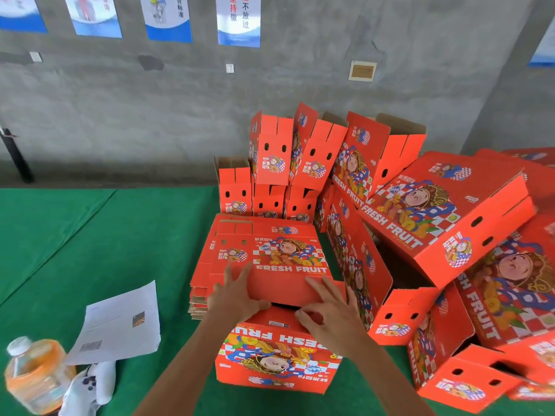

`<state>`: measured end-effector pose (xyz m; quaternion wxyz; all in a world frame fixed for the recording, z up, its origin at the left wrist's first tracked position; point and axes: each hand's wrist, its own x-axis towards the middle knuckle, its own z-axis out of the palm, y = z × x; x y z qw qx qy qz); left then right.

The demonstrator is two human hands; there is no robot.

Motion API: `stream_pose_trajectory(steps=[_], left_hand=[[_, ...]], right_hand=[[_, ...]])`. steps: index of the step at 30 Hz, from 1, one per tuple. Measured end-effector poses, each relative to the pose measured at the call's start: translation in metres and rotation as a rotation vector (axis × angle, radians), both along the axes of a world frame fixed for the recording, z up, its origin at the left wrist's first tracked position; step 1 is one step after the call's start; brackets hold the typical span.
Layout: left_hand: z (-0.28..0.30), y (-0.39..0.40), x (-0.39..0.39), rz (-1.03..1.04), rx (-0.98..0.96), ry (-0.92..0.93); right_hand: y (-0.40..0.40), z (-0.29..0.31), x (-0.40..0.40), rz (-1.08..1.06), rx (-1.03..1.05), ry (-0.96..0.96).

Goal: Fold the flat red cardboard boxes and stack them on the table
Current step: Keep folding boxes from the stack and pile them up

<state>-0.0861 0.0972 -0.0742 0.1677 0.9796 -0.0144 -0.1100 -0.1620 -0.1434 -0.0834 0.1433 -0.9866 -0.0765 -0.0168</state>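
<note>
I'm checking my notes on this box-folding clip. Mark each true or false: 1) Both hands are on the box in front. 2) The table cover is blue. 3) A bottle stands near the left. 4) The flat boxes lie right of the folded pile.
1) True: left hand and right hand hold the box.
2) False: the table cover is green.
3) True: bottle.
4) False: the flat boxes lie left of the folded pile.

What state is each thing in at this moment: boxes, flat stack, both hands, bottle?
Box in hand: partly folded, flap open.
Flat stack: unfolded, lying flat.
Folded boxes: piled untidily.
Left hand: grips the flap.
Right hand: pinches the flap edge.
Bottle: capped, lying tilted.
</note>
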Motion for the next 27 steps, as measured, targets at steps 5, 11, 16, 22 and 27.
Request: stream_pose_trajectory(steps=[5,11,16,22,27], left_hand=[[-0.005,-0.001,-0.002,0.017,0.036,-0.114],[-0.002,0.006,-0.004,0.025,-0.024,-0.039],[0.001,0.004,-0.01,0.077,-0.045,0.021],[0.001,-0.003,-0.015,0.023,0.05,-0.035],[0.002,0.025,-0.011,0.142,-0.409,-0.139]], right_hand=[[-0.001,-0.006,-0.009,-0.153,0.434,-0.171],[0.004,-0.005,-0.013,-0.298,0.495,-0.15],[0.01,0.0,-0.008,-0.515,0.345,0.151],[0.01,0.004,-0.007,-0.516,0.182,0.199],[-0.007,0.007,-0.005,-0.558,0.667,0.257]])
